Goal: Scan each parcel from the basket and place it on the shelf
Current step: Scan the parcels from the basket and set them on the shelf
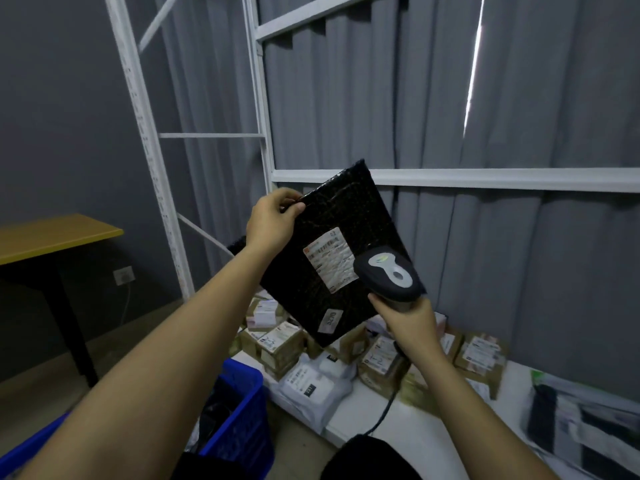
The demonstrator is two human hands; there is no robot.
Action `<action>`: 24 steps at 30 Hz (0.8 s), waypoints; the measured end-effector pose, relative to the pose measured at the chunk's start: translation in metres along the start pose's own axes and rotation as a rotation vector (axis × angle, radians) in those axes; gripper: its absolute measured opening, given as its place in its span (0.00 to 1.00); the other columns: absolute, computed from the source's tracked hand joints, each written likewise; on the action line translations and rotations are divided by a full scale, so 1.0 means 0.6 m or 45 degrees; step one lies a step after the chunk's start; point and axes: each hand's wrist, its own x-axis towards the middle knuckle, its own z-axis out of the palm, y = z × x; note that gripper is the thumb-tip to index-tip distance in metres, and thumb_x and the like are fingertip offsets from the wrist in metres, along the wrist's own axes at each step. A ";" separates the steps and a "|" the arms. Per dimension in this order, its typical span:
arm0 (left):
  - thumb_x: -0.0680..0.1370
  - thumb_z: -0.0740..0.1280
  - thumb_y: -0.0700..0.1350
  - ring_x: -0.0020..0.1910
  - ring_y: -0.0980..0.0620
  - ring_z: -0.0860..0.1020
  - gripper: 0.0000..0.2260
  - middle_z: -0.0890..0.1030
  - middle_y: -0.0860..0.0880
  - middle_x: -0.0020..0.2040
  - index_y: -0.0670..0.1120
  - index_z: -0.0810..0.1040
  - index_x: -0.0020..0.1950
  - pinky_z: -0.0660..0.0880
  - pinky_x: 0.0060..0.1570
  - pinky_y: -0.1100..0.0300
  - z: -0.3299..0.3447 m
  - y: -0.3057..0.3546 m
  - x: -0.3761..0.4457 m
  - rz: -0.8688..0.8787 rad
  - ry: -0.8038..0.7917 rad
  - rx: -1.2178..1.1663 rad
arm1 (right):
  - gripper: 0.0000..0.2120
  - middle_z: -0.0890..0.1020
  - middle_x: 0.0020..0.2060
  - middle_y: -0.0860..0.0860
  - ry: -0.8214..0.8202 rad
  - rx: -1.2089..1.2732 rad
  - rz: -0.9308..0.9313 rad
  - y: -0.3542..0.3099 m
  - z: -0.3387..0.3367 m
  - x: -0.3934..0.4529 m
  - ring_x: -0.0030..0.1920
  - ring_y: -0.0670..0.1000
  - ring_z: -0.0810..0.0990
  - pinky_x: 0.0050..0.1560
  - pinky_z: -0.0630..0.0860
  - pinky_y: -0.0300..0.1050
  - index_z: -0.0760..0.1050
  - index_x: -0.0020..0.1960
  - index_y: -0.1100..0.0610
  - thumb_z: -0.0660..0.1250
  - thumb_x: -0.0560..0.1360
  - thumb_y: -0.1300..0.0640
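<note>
My left hand (pixel 272 218) pinches the upper left edge of a flat black bubble-wrap parcel (pixel 349 209), held up and tilted in front of me. A white shipping label (pixel 329 259) and a small number sticker (pixel 331 320) face me. My right hand (pixel 408 318) grips the handle of a dark grey barcode scanner (pixel 389 273), whose head sits right over the label's lower right corner. The blue plastic basket (pixel 242 420) stands low at the left with dark parcels inside. The white shelf board (pixel 374 417) lies low ahead.
Several brown boxes (pixel 277 341) and white mailer bags (pixel 311 382) crowd the low shelf. White metal shelf uprights (pixel 152 140) and a crossbeam (pixel 485 180) stand before grey curtains. A yellow-topped table (pixel 52 237) is at the left. The scanner cable (pixel 384 414) hangs down.
</note>
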 end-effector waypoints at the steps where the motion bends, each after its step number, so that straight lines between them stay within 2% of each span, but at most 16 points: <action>1: 0.77 0.68 0.43 0.49 0.51 0.77 0.04 0.78 0.55 0.43 0.52 0.79 0.47 0.74 0.53 0.55 0.018 0.007 -0.005 -0.002 -0.023 -0.066 | 0.14 0.80 0.43 0.41 0.052 -0.015 0.017 0.009 -0.015 0.003 0.47 0.42 0.79 0.44 0.74 0.31 0.78 0.54 0.53 0.76 0.70 0.59; 3: 0.78 0.67 0.40 0.47 0.52 0.76 0.02 0.78 0.52 0.44 0.46 0.79 0.49 0.73 0.47 0.60 0.060 0.016 -0.017 -0.021 -0.061 -0.184 | 0.17 0.80 0.45 0.46 0.162 -0.030 0.055 0.028 -0.051 0.003 0.50 0.47 0.78 0.52 0.76 0.42 0.78 0.57 0.58 0.76 0.70 0.60; 5: 0.78 0.67 0.40 0.44 0.53 0.77 0.02 0.78 0.52 0.44 0.46 0.79 0.49 0.73 0.43 0.64 0.106 0.020 -0.033 -0.072 -0.093 -0.295 | 0.18 0.81 0.47 0.49 0.248 0.003 0.103 0.046 -0.089 -0.007 0.50 0.47 0.78 0.55 0.76 0.45 0.77 0.58 0.58 0.76 0.70 0.61; 7: 0.78 0.67 0.40 0.42 0.57 0.76 0.03 0.78 0.53 0.43 0.47 0.79 0.49 0.73 0.40 0.69 0.169 0.021 -0.052 -0.135 -0.163 -0.372 | 0.17 0.81 0.46 0.48 0.330 0.003 0.162 0.076 -0.140 -0.025 0.47 0.46 0.78 0.51 0.75 0.40 0.78 0.56 0.57 0.77 0.69 0.57; 9: 0.77 0.68 0.39 0.41 0.58 0.76 0.05 0.79 0.51 0.44 0.46 0.79 0.51 0.74 0.39 0.72 0.234 0.021 -0.074 -0.201 -0.228 -0.442 | 0.23 0.81 0.42 0.51 0.429 -0.029 0.252 0.111 -0.191 -0.048 0.44 0.49 0.79 0.48 0.74 0.40 0.79 0.52 0.61 0.78 0.65 0.47; 10: 0.77 0.68 0.38 0.42 0.56 0.77 0.05 0.80 0.49 0.44 0.45 0.80 0.52 0.75 0.42 0.70 0.267 0.023 -0.086 -0.234 -0.261 -0.477 | 0.24 0.81 0.42 0.52 0.477 -0.033 0.293 0.127 -0.218 -0.061 0.44 0.50 0.79 0.48 0.74 0.41 0.79 0.52 0.62 0.78 0.65 0.46; 12: 0.77 0.68 0.37 0.41 0.55 0.78 0.07 0.81 0.49 0.43 0.42 0.81 0.53 0.75 0.43 0.68 0.333 0.029 -0.110 -0.309 -0.333 -0.540 | 0.14 0.81 0.39 0.52 0.566 -0.052 0.360 0.152 -0.270 -0.086 0.41 0.49 0.79 0.47 0.74 0.41 0.79 0.48 0.59 0.76 0.69 0.53; 14: 0.77 0.68 0.36 0.36 0.61 0.78 0.06 0.80 0.52 0.39 0.42 0.81 0.52 0.74 0.38 0.73 0.398 0.036 -0.136 -0.385 -0.409 -0.605 | 0.10 0.78 0.30 0.53 0.649 -0.088 0.430 0.167 -0.317 -0.109 0.31 0.49 0.76 0.38 0.73 0.41 0.76 0.38 0.60 0.75 0.71 0.56; 15: 0.77 0.67 0.36 0.34 0.62 0.78 0.06 0.80 0.53 0.38 0.42 0.81 0.52 0.74 0.37 0.73 0.428 0.042 -0.149 -0.426 -0.443 -0.638 | 0.13 0.76 0.26 0.54 0.686 -0.089 0.446 0.172 -0.340 -0.120 0.28 0.49 0.74 0.34 0.73 0.41 0.74 0.33 0.60 0.74 0.72 0.57; 17: 0.77 0.67 0.36 0.36 0.58 0.78 0.06 0.80 0.52 0.39 0.41 0.81 0.52 0.76 0.41 0.67 0.487 0.051 -0.172 -0.530 -0.523 -0.708 | 0.18 0.73 0.23 0.56 0.748 -0.092 0.445 0.179 -0.378 -0.137 0.25 0.49 0.72 0.32 0.72 0.38 0.71 0.28 0.62 0.73 0.73 0.59; 19: 0.77 0.68 0.36 0.38 0.55 0.77 0.06 0.80 0.52 0.39 0.41 0.80 0.53 0.77 0.44 0.62 0.545 0.058 -0.194 -0.634 -0.615 -0.757 | 0.19 0.72 0.22 0.58 0.812 -0.087 0.449 0.182 -0.410 -0.145 0.24 0.50 0.72 0.31 0.72 0.37 0.70 0.27 0.63 0.72 0.73 0.60; 24: 0.76 0.69 0.38 0.43 0.49 0.79 0.06 0.82 0.47 0.43 0.43 0.80 0.52 0.78 0.52 0.53 0.690 0.062 -0.246 -0.916 -0.755 -0.862 | 0.15 0.74 0.21 0.52 0.917 -0.102 0.445 0.208 -0.471 -0.145 0.24 0.48 0.72 0.32 0.73 0.37 0.72 0.30 0.64 0.72 0.73 0.63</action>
